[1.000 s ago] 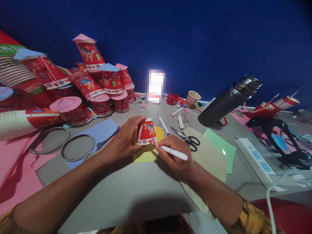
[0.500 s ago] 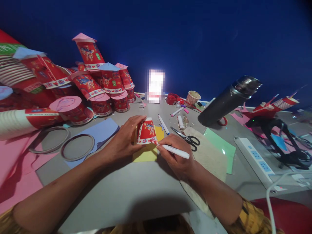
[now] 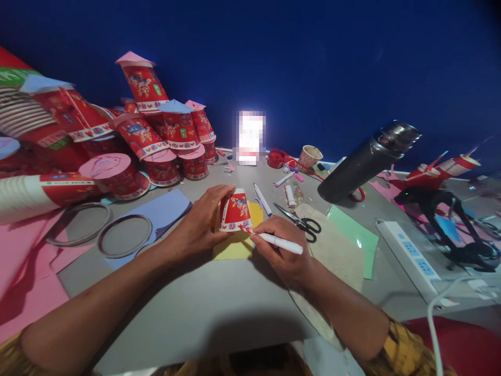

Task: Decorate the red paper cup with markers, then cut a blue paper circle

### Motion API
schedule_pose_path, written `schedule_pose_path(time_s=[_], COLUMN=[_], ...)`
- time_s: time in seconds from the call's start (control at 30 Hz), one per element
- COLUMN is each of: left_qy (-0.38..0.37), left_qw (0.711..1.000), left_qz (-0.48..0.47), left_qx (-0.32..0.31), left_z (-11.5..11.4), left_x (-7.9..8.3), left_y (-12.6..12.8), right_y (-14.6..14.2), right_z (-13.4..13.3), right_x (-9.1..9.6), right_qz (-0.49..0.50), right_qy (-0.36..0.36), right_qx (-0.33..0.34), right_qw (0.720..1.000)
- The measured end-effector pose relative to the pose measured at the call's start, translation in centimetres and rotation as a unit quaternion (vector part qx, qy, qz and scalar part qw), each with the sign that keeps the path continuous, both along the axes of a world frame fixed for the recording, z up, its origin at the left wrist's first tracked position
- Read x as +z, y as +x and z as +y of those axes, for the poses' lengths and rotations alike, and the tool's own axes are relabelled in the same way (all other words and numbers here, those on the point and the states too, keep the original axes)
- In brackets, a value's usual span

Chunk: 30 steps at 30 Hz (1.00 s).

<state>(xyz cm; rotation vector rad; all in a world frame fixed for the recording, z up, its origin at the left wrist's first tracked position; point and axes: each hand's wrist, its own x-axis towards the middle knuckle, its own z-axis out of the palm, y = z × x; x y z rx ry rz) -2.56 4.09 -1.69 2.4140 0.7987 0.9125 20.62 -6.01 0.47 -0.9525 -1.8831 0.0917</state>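
Note:
A red patterned paper cup [image 3: 235, 211] stands upside down on a yellow paper sheet [image 3: 235, 247] in the middle of the grey table [image 3: 203, 303]. My left hand [image 3: 198, 227] wraps round the cup's left side and holds it down. My right hand [image 3: 282, 248] is closed on a white marker [image 3: 278, 243], whose tip touches the paper at the cup's lower right rim.
A heap of red paper cups [image 3: 148, 136] with paper lids fills the back left. Two metal rings [image 3: 124, 236] lie on blue paper. Scissors [image 3: 301, 223], loose markers [image 3: 263, 200], a dark flask [image 3: 366, 162], a power strip [image 3: 410, 258] and green paper [image 3: 354, 235] sit to the right.
The marker tip has shifted slightly along the cup's rim; both hands otherwise stay where they were.

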Motion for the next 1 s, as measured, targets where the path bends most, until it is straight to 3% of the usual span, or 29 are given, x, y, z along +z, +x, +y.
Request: schedule_pose_path(time_s=[0.27, 1.0], left_qy=[-0.007, -0.013], left_qw=[1.0, 1.0], left_qz=[0.005, 0.013], left_qx=[0.004, 0.001], left_z=[-0.14, -0.21], left_x=[0.14, 0.42], left_y=[0.12, 0.06], right_y=[-0.06, -0.08], right_z=[-0.14, -0.14], right_x=[0.18, 0.33], right_qz=[0.037, -0.011], right_qy=[0.006, 0.005], right_qx=[-0.021, 0.002], right_qw=[0.999, 1.0])
